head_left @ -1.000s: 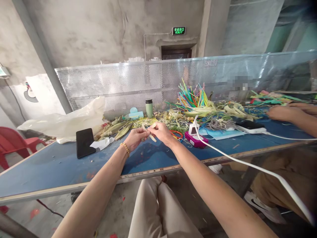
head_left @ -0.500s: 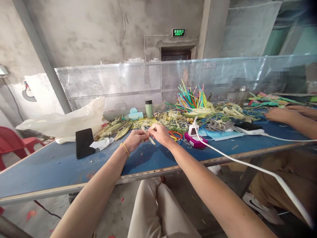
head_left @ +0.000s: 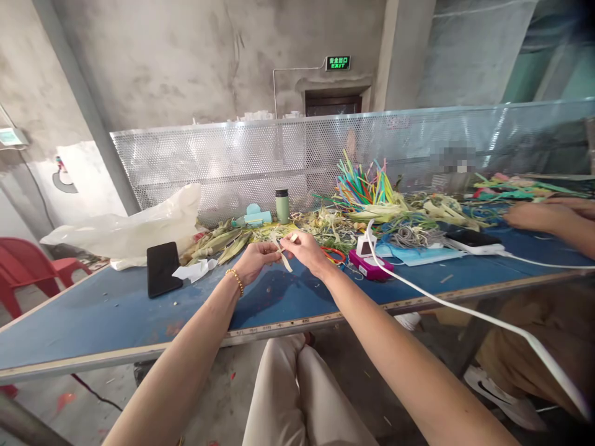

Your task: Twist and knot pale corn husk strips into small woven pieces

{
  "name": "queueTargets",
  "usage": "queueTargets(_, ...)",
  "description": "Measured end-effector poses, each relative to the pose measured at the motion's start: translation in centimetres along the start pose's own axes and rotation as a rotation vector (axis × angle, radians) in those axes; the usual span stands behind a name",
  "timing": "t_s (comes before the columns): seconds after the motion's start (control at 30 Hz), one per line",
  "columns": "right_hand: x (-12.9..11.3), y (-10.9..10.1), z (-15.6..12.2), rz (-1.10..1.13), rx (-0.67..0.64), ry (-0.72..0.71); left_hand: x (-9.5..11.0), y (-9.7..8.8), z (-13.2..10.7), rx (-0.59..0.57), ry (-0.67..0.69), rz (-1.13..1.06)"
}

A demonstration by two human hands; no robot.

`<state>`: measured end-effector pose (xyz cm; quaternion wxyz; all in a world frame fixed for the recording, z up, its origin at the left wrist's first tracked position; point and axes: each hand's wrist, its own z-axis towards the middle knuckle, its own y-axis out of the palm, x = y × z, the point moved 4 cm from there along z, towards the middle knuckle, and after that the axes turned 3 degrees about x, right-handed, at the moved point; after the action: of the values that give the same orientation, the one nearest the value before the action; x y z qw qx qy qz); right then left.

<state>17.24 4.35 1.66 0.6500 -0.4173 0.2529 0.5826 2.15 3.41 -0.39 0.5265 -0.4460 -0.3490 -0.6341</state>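
Observation:
Above the blue table, my left hand and my right hand meet and pinch a pale leaf strip between their fingertips. The strip's loose end hangs down between the two hands. A gold bracelet circles my left wrist. Just behind the hands lies a heap of green and yellow leaf strips. A bundle of coloured strips stands further back to the right.
A black phone and crumpled white paper lie left of my hands. A green flask, a white plastic bag, a magenta device with a white cable, and another person's hand are in view. A perforated metal screen backs the table.
My hands have stayed together on the strip, with only small finger shifts. The view has moved slightly to the left.

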Motion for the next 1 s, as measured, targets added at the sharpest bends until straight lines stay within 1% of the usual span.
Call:
queueTargets(0.1, -0.5, -0.1, -0.2, 0.003, -0.055, -0.042, 0.0, 0.0, -0.1, -0.007, -0.020, 0.020)
queueTargets(0.2, -0.4, 0.0, -0.2, 0.069, -0.111, -0.060, 0.1, 0.0, -0.2, 0.002, -0.058, 0.043)
queueTargets(0.33, 0.3, 0.2, 0.0, 0.118, -0.105, -0.021, 0.3, 0.1, -0.2, 0.006, -0.041, 0.025)
queueTargets(0.4, 0.5, 0.3, 0.1, 0.107, -0.104, -0.011, 0.2, 0.1, -0.1, 0.033, -0.017, 0.014)
queueTargets(0.47, 0.6, 0.4, 0.1, 0.075, -0.095, -0.023, -0.2, -0.1, 0.0, 0.076, -0.013, 0.024)
queueTargets(0.53, 0.5, 0.4, 0.1, 0.010, -0.078, -0.079, -0.5, -0.1, 0.1, 0.086, -0.021, 0.030)
queueTargets(0.63, 0.1, 0.5, 0.1, -0.104, -0.066, -0.181, -0.8, 0.0, 0.1, 0.049, -0.042, 0.028)
queueTargets(0.73, 0.0, 0.5, 0.1, -0.167, -0.066, -0.216, -0.8, 0.3, 0.0, 0.023, -0.047, 0.016)
queueTargets(0.83, 0.1, 0.5, 0.1, -0.164, -0.038, -0.202, -0.5, 0.6, -0.1, 0.024, -0.024, -0.012)
queueTargets(0.93, 0.3, 0.3, 0.2, -0.111, -0.011, -0.156, -0.2, 0.8, -0.2, 0.034, -0.007, -0.032)
queueTargets(1.0, 0.5, 0.3, 0.3, -0.055, -0.029, -0.108, 0.0, 0.8, -0.3, 0.047, 0.000, -0.025)
